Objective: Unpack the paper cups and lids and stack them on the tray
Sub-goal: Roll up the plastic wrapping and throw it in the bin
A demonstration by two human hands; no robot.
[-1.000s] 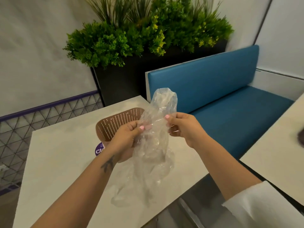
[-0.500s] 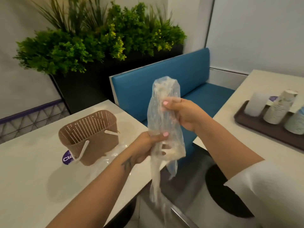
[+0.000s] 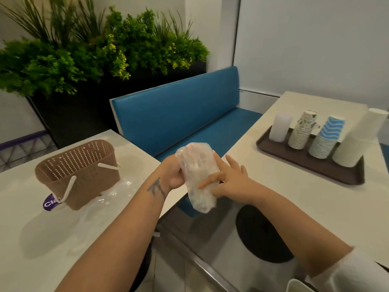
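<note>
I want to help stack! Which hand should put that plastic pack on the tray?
Probably right. The right hand is nearer the tray; the left hand grips the pack on the far side.

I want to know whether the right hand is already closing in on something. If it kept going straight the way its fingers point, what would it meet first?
The clear plastic bundle: the right hand points left, fingertips already on it, with the left hand gripping its far side.

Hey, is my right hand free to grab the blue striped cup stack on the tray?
Probably not yet: the right hand rests on the plastic bag, though nothing blocks the blue striped cup stack.
</note>
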